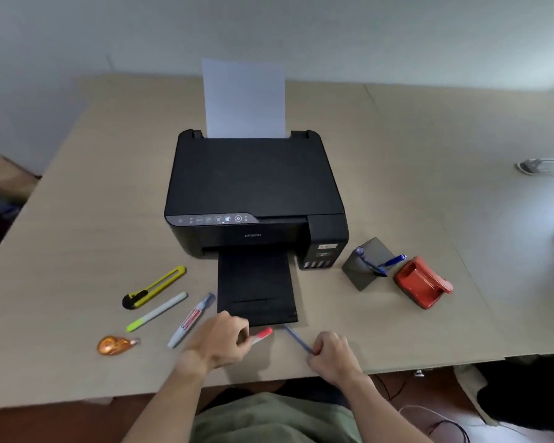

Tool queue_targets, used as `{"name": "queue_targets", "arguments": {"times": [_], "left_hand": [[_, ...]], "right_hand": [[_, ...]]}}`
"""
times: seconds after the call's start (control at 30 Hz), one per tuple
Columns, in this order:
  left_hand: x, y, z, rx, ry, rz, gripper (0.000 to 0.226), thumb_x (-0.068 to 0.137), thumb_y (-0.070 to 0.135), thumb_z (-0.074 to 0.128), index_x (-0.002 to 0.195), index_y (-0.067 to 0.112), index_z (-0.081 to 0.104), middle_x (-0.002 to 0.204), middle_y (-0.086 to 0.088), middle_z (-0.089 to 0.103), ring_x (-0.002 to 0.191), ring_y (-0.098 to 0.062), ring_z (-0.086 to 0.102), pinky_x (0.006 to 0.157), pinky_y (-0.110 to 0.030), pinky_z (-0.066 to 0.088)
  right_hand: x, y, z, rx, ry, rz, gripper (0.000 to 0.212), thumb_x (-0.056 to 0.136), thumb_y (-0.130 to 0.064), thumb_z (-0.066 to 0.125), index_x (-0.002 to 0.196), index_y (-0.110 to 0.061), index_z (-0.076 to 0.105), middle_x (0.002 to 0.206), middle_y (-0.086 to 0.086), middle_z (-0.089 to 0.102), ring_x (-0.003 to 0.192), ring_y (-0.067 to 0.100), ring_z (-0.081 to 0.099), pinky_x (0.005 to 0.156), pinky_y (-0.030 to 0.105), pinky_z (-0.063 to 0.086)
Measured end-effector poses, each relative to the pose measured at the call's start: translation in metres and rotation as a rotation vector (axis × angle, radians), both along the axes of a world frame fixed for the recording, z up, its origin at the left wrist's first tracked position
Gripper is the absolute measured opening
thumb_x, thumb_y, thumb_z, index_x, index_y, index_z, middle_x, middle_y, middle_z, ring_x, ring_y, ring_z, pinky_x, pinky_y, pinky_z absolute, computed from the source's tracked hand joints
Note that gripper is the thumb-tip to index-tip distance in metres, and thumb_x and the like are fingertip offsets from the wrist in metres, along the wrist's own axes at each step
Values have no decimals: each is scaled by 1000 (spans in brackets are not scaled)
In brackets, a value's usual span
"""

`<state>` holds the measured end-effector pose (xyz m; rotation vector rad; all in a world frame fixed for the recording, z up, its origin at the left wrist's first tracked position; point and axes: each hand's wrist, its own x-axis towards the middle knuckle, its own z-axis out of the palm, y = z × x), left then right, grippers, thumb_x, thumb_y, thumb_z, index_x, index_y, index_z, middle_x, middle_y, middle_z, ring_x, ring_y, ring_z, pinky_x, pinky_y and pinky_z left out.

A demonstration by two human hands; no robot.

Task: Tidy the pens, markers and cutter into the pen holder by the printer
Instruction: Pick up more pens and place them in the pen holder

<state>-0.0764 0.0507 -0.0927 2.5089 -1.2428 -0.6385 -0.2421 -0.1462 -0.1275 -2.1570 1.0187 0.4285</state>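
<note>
My left hand grips a red-capped pen just in front of the printer's output tray. My right hand is closed on the near end of a blue pen that slants up toward the tray. Left of the tray lie a yellow cutter, a green-tipped highlighter and a white marker with a blue cap. The dark grey pen holder stands right of the printer with two blue pens in it.
The black printer sits mid-table with white paper upright in its rear feed. An orange correction tape lies at the near left. A red hole punch stands right of the holder. A grey object lies far right.
</note>
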Motion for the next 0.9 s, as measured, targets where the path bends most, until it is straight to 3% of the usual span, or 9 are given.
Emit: {"name": "queue_targets", "arguments": {"times": [0.2, 0.3, 0.37, 0.53, 0.77, 0.9], "left_hand": [[-17, 22, -19, 138, -49, 73, 27, 91, 47, 53, 96, 25, 69, 87, 6, 69, 75, -15, 66, 66, -29, 54], [-25, 25, -20, 188, -38, 111, 23, 90, 45, 59, 99, 23, 61, 94, 3, 68, 78, -16, 63, 66, -24, 46], [-29, 23, -19, 207, -14, 119, 19, 91, 39, 59, 97, 21, 60, 88, 2, 65, 72, -15, 60, 63, -22, 42], [-34, 9, -16, 218, 86, 31, 14, 81, 35, 56, 81, 22, 60, 78, 1, 63, 66, -19, 62, 63, -31, 55], [-28, -39, 10, 18, 93, -84, 10, 89, 27, 53, 89, 20, 61, 75, 0, 65, 59, -17, 58, 50, -26, 42], [-14, -69, 29, -86, 115, -93, 10, 81, 21, 53, 81, 25, 63, 69, 8, 63, 56, -7, 49, 49, -23, 38]], "right_hand": [[-1, 9, 0, -19, -14, 31, 12, 64, -25, 59, 61, -25, 48, 83, 1, 63, 74, 25, 58, 62, 31, 44], [-3, 13, 0, -22, -25, 33, 7, 66, -24, 57, 64, -24, 51, 82, 2, 62, 74, 26, 58, 62, 31, 45], [-6, 16, -1, -34, -40, 30, 5, 70, -24, 56, 68, -21, 54, 83, 4, 63, 75, 27, 59, 64, 33, 47], [-10, 21, -2, -61, -91, 10, 9, 81, -23, 53, 77, -16, 52, 88, 7, 62, 79, 29, 57, 67, 35, 45], [-15, 1, -3, -88, -112, -68, 14, 90, -18, 41, 83, -13, 53, 89, 10, 62, 84, 32, 57, 71, 41, 45], [-12, -27, 7, -56, -155, -120, 20, 89, -10, 49, 76, -20, 59, 81, 6, 62, 81, 29, 57, 68, 32, 41]]}}
